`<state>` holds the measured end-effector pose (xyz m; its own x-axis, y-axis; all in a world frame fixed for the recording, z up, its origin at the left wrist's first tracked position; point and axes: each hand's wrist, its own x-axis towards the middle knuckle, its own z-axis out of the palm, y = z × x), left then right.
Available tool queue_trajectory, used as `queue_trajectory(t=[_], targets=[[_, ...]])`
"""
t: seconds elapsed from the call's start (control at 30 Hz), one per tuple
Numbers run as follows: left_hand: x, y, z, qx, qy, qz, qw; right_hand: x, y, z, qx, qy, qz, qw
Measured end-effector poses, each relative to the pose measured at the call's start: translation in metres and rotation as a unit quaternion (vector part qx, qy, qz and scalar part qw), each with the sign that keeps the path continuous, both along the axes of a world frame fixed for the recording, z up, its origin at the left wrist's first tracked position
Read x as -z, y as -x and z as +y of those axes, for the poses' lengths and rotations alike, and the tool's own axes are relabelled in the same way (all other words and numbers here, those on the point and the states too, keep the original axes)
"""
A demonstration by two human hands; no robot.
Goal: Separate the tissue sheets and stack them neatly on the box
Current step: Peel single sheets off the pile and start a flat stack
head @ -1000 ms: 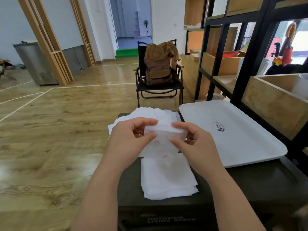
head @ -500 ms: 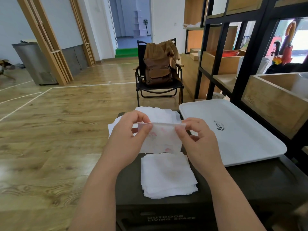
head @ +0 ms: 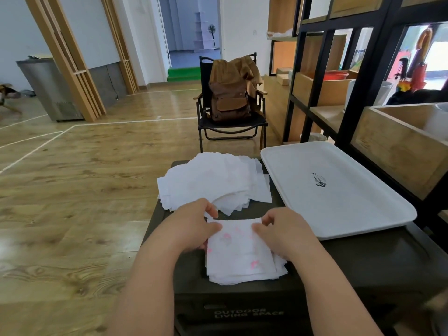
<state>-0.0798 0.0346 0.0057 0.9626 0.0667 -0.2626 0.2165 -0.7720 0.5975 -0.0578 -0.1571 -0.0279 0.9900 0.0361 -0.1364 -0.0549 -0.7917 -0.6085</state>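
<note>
Sheet (head: 238,241) now lowered from chest height onto near stack (head: 244,275); left hand (head: 194,229) and right hand (head: 283,232) pinch its far corners. Release next; far pile (head: 213,183) remains.

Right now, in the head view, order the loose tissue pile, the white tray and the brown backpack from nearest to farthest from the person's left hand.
From the left hand:
1. Loose tissue pile: just beyond the fingers, at the far end of the box.
2. White tray: off to the right, past the right hand.
3. Brown backpack: on the chair, well beyond the box.
</note>
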Motion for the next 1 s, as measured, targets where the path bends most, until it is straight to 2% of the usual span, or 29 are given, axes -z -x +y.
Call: queue_trajectory(t=[0.1, 0.17, 0.23, 0.3, 0.4, 0.53, 1.0], targets=[[0.003, -0.003, 0.001, -0.03, -0.07, -0.015, 0.997, -0.001, 0.001, 0.001, 0.016, 0.006, -0.02, 1.0], [0.005, -0.009, -0.001, -0.082, -0.113, -0.118, 0.983, -0.003, 0.001, 0.002, 0.039, -0.011, -0.056, 0.998], [0.006, -0.019, -0.006, -0.115, -0.1, -0.239, 0.959, -0.005, 0.002, 0.003, 0.05, -0.035, -0.085, 0.995], [0.011, -0.034, -0.013, -0.082, -0.087, -0.299, 0.947, -0.007, 0.002, 0.006, 0.044, -0.06, -0.103, 0.992], [0.026, -0.054, -0.023, 0.003, -0.135, -0.286, 0.949, -0.007, 0.003, 0.009, 0.031, -0.081, -0.113, 0.99], [0.045, -0.064, -0.022, 0.016, -0.138, -0.229, 0.963, -0.005, 0.003, 0.008, 0.025, -0.099, -0.123, 0.987], [0.045, -0.061, -0.018, 0.006, -0.158, -0.309, 0.938, -0.003, 0.0, 0.006, 0.027, -0.126, -0.122, 0.984]])
